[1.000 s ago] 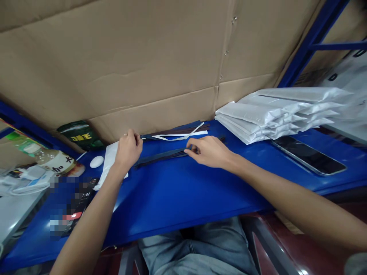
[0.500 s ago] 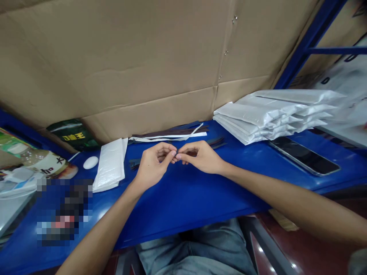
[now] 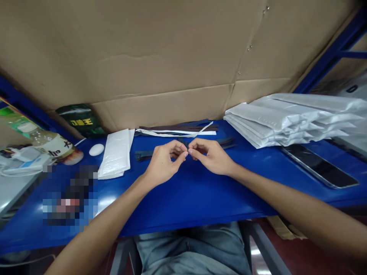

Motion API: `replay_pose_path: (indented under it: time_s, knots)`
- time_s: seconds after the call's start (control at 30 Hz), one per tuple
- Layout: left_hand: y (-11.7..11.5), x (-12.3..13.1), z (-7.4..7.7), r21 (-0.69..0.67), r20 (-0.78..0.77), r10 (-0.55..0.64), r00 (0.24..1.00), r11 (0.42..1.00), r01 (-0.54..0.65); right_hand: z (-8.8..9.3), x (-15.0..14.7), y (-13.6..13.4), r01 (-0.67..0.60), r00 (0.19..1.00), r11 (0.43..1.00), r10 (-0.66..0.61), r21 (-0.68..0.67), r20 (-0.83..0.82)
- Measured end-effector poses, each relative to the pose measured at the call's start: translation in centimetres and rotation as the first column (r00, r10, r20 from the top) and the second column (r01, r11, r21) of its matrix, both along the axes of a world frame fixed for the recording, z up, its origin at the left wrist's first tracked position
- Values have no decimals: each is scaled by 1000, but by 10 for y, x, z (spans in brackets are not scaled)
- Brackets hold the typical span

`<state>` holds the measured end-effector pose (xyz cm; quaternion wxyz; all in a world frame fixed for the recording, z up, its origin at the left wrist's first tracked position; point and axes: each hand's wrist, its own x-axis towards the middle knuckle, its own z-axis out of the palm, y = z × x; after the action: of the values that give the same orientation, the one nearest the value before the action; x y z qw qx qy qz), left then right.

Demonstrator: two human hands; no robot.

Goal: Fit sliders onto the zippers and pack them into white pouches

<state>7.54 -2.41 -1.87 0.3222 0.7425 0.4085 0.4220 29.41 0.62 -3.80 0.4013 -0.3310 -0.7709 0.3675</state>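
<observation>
My left hand (image 3: pixel 166 162) is closed in a pinch, thumb against forefinger, over the middle of the blue table. Facing it, my right hand (image 3: pixel 212 156) pinches the same way, the fingertips of both nearly meeting. Whatever sits between the fingertips is too small to make out. Just behind the hands lie dark zipper-like strips (image 3: pixel 145 155), partly covered by my fingers. Farther back is a bundle of long brown, dark and white strips (image 3: pixel 177 130), one thin white strip sticking up at its right.
White packets are stacked at the right (image 3: pixel 275 118), with a black phone (image 3: pixel 321 164) before them. At left are flat white packets (image 3: pixel 116 152), a white oval object (image 3: pixel 96 149), a bottle (image 3: pixel 54 143) and a dark green pouch (image 3: pixel 82 120). Cardboard (image 3: pixel 160 57) walls the back.
The view has shifted, so most things on the table sit farther right. Both hands stay pinched close together; the small dark bit between the fingertips no longer shows clearly.
</observation>
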Motion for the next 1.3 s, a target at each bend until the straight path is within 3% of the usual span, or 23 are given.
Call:
replay_pose_path:
  time_s: [0.1,0.2,0.43,0.6,0.73,0.83,0.93,1.03,1.13,1.3]
  knots:
    - [1,-1,-1,-33,27,-13,1000,999,14,4,1,-3,55,980,965,-101,256,170]
    - [4,-3,1,-85,81,-53,995,995,60,6,3,-2,19,963,923,-121,384,243]
    - [10,-8,12,-76,138,-129,982,987,140,12,-1,1,40,952,869,-182,493,244]
    - [10,-7,17,-111,201,-160,966,977,185,14,0,3,33,980,851,-129,525,148]
    - [10,-7,10,-36,141,-93,986,994,99,11,4,6,17,990,883,-82,468,118]
    - [9,-7,2,162,-14,-6,1000,987,8,8,3,5,50,987,911,-108,409,120]
    - [10,-7,-4,451,-194,84,977,892,13,9,1,1,52,987,915,-107,401,116]
    - [11,-6,-5,630,-240,135,961,775,48,11,-1,-2,54,991,923,-98,382,96]
    - [10,-5,-4,677,-231,167,959,735,35,12,-2,-3,73,994,954,-94,292,58]
    - [6,-2,0,652,-196,186,963,758,-13,8,-6,-1,-16,998,1000,16,-11,-61]
